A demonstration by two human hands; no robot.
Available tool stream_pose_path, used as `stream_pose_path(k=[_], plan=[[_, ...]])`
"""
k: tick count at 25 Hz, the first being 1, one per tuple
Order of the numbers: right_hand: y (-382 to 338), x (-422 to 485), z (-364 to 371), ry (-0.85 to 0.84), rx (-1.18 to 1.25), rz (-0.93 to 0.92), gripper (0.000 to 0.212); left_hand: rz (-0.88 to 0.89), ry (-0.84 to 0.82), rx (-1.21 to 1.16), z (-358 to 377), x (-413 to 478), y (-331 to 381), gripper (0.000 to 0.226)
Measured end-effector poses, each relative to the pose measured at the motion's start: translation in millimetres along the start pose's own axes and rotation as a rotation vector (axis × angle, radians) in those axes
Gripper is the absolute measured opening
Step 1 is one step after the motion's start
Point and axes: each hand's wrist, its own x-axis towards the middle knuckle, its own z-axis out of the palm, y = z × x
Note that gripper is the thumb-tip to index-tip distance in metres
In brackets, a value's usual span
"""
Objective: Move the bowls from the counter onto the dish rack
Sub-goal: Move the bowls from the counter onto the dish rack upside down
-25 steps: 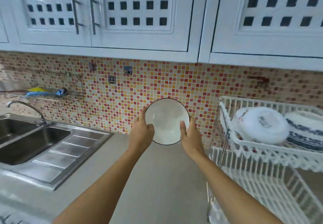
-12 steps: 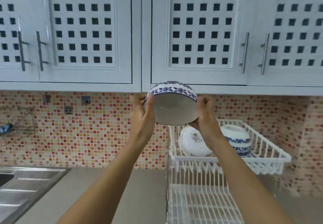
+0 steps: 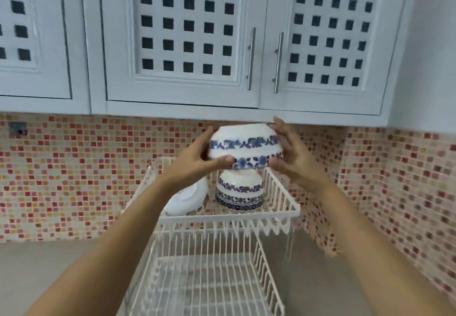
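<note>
Glossy glazed ceramic bowl (image 3: pixel 244 146); white coated-wire dish rack (image 3: pixel 229 218); matt counter (image 3: pixel 49 266).

A bowl (image 3: pixel 244 146) sits between the fingers (image 3: pixel 223 160) of both hands; below them, two bowls (image 3: pixel 239 191) in the rack (image 3: pixel 227 218).

White bowl (image 3: pixel 244 146) with blue floral bands, upside down, clasped in both grips; below it, inverted bowls (image 3: pixel 239 191) sit on the white dish rack (image 3: pixel 229 217).

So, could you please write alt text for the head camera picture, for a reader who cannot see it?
Two hands, left and right, hold an upside-down blue-patterned bowl above the top tier of a white dish rack. In that tier are stacked bowls and a white dish.
</note>
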Motion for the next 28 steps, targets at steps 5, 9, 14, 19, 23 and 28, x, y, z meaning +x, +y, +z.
stream_pose_path(k=[5,9,14,19,23,28], plan=[[54.8,8.6,-34.4,-0.202,-0.286,0.072,0.1,-0.061,-0.108,0.01,39.2,17.9,-42.2,0.094],[92.5,11.1,-31.4,-0.342,-0.529,0.111,0.116,-0.091,-0.066,0.189,60.7,21.1,-60.7,0.102],[120.5,15.1,-16.7,-0.363,-0.593,0.12,0.132,-0.101,-0.008,0.557,76.1,36.3,-74.0,0.125],[136.0,24.1,-7.4,-0.358,-0.678,0.103,0.142,-0.102,0.018,0.609,81.2,39.9,-80.5,0.126],[137.8,23.3,-2.5,-0.4,-0.767,0.087,0.143,-0.113,0.003,0.672,81.6,37.5,-85.8,0.128],[134.4,23.2,-1.2,-0.377,-0.829,0.065,0.136,-0.095,-0.031,0.754,85.5,40.0,-90.3,0.129]])
